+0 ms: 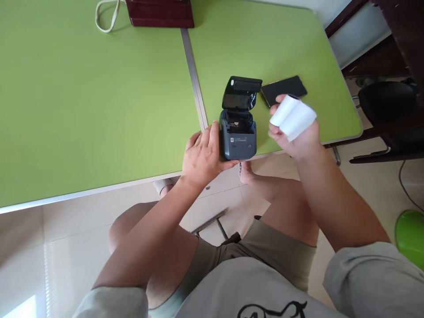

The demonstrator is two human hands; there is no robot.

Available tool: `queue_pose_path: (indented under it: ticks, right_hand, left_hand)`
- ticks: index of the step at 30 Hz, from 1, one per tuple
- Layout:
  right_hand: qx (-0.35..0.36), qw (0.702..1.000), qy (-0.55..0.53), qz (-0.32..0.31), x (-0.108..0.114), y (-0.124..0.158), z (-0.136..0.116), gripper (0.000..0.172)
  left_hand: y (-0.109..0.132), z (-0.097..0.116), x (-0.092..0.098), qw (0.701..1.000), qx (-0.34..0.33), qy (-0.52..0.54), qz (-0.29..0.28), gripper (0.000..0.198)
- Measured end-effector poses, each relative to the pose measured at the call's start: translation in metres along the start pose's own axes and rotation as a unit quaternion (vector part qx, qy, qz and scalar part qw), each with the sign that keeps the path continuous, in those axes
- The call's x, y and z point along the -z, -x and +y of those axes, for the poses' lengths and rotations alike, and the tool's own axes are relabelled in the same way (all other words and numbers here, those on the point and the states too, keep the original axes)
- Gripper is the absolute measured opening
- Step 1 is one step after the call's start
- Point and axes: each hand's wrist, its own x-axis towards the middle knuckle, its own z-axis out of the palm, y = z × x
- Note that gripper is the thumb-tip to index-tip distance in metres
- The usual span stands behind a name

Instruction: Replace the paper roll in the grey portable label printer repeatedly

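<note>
A small dark grey thermal printer [239, 145] stands near the front edge of the green table, its black lid [241, 93] raised and its paper bay exposed. My left hand [202, 154] holds the printer from the left, fingers along its side and thumb across its lower front edge. To the right of the printer, raised over the table's edge, my right hand [303, 134] is closed around a white paper roll [285, 110]. A short flap of paper hangs loose from the roll over the palm. Part of the fingers is hidden behind the roll.
Behind my right hand a black smartphone [284, 89] lies on the green table [99, 101]. A dark red box-like object [160, 13] with a white cord [107, 28] sits at the back. A metal seam [194, 77] crosses the tabletop. At right are a black chair [387, 104] and a green stool [410, 238].
</note>
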Motion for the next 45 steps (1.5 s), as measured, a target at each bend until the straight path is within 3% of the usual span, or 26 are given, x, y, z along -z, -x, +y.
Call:
queue_pose_path:
  ticks: [5,8,12,14,18,21,23,27,29,31,35,38,45]
  right_hand:
    - [0.037,0.99,0.067,0.119,-0.001,0.002,0.039,0.044]
    - [0.059,0.977,0.167,0.116,-0.004,0.001,0.045,0.037]
    - [0.161,0.91,0.357,0.133,0.002,-0.005,0.044,0.03]
    - [0.198,0.883,0.401,0.142,0.006,-0.01,0.046,0.026]
    - [0.193,0.864,0.45,0.118,0.013,-0.021,0.055,0.033]
    - [0.192,0.867,0.451,0.087,0.016,-0.02,0.065,0.057]
    - [0.239,0.861,0.442,0.082,0.019,-0.015,0.067,0.065]
    - [0.345,0.817,0.431,0.167,0.04,-0.001,0.055,0.046]
    - [0.338,0.809,0.421,0.231,0.059,0.0,0.048,0.037]
    - [0.298,0.819,0.414,0.263,0.078,-0.005,0.046,0.039]
    - [0.234,0.852,0.425,0.198,0.103,-0.023,0.053,0.068]
    - [0.206,0.861,0.432,0.171,0.106,-0.033,0.06,0.081]
    - [0.164,0.859,0.442,0.2,0.102,-0.033,0.067,0.068]
  left_hand:
    - [0.0,0.0,0.0,1.0,0.001,-0.001,0.003,0.12]
    - [0.0,0.0,0.0,1.0,0.004,-0.005,0.001,0.12]
    - [0.001,0.0,0.0,1.0,-0.002,-0.011,0.007,0.119]
    - [0.001,0.0,0.0,1.0,-0.007,-0.017,0.012,0.12]
    - [0.001,0.0,0.0,1.0,-0.009,-0.026,0.01,0.12]
    - [0.001,0.0,0.0,1.0,-0.008,-0.02,0.01,0.12]
    - [0.001,0.0,-0.001,1.0,-0.007,-0.014,0.012,0.118]
    - [0.001,0.0,0.0,1.0,-0.003,-0.006,0.01,0.117]
    - [0.001,0.0,0.0,1.0,-0.002,-0.005,0.009,0.117]
    - [0.001,0.0,0.0,1.0,0.002,0.0,0.01,0.115]
    - [0.001,-0.002,-0.001,1.0,-0.005,0.011,0.018,0.113]
    - [0.001,-0.003,-0.003,1.0,-0.013,0.007,0.023,0.115]
    - [0.001,-0.003,-0.003,0.999,-0.022,-0.023,0.032,0.115]
